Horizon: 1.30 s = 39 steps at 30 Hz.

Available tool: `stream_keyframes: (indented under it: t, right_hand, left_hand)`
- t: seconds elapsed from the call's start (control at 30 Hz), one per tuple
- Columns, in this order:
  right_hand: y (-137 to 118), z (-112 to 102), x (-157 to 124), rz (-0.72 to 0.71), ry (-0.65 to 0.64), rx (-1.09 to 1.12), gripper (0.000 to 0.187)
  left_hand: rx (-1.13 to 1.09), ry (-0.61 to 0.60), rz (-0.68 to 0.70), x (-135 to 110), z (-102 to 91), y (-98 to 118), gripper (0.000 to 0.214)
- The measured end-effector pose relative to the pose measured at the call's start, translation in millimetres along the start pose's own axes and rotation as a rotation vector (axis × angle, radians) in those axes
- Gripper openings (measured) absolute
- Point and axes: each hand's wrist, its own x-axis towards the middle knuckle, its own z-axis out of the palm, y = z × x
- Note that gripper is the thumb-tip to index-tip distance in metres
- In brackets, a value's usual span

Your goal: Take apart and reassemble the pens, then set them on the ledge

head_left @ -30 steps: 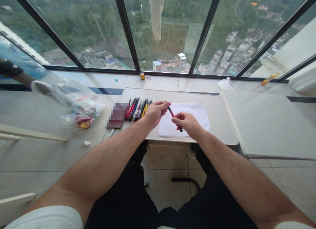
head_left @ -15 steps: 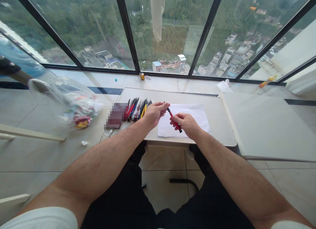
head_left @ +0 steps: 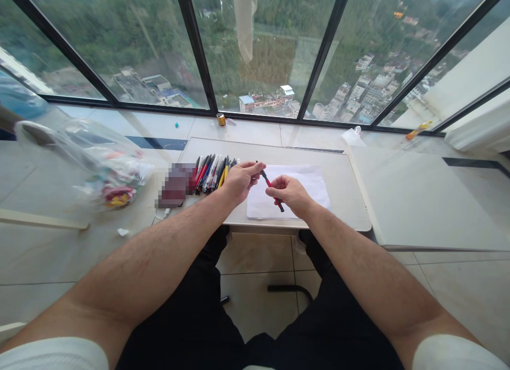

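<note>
A red and black pen (head_left: 268, 183) slants between my two hands above a white sheet of paper (head_left: 311, 186). The fingers of my left hand (head_left: 244, 179) are closed at the pen's dark upper end. My right hand (head_left: 292, 193) pinches its red barrel lower down, and the black bottom end pokes out below the fingers. Several pens (head_left: 209, 173), in red, blue, black, clear and yellow, lie side by side on the low table (head_left: 346, 200), just left of my left hand.
A blurred-out, dark red flat object (head_left: 177, 185) with a white cable lies left of the pens. A clear bag of wrappers (head_left: 119, 186) is further left. A yellow can (head_left: 221, 119) stands by the window. A pale board (head_left: 418, 194) lies right of the table.
The whole view has shifted slightly, so things appear further left. My right hand has changed its hold a little on the barrel, and both hands still grip the pen.
</note>
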Motion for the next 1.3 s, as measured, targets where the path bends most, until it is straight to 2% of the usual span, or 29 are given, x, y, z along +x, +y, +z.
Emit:
stream_keyframes:
  t: [0.33,0.5,0.6,0.77,0.93,1.3]
  right_hand:
    - [4.8,-4.6,2.7,-0.010,0.001,-0.080,0.019]
    - [-0.8,-2.2,0.3,-0.019,-0.005,-0.103,0.028]
    - [-2.1,1.1,0.1,-0.048,0.031,-0.118,0.017]
    - [1.5,3.4,3.4,-0.094,0.076,-0.104,0.015]
    - [4.5,2.0,4.7,-0.126,0.108,-0.130,0.010]
    - [-1.4,1.9,1.1,-0.082,0.089,-0.160,0.004]
  left_hand:
    - [-0.020,0.016,0.029,3.5,-2.5,0.6,0.025]
    - [0.024,0.045,0.029,4.4,-3.4,1.1,0.028]
    - [0.053,0.058,0.022,3.4,-1.4,-0.4,0.031]
    - [0.126,0.027,0.012,0.2,3.4,-4.0,0.033]
    - [0.124,0.069,0.044,1.4,3.4,-2.4,0.032]
    - [0.049,0.132,0.107,4.0,0.3,4.7,0.034]
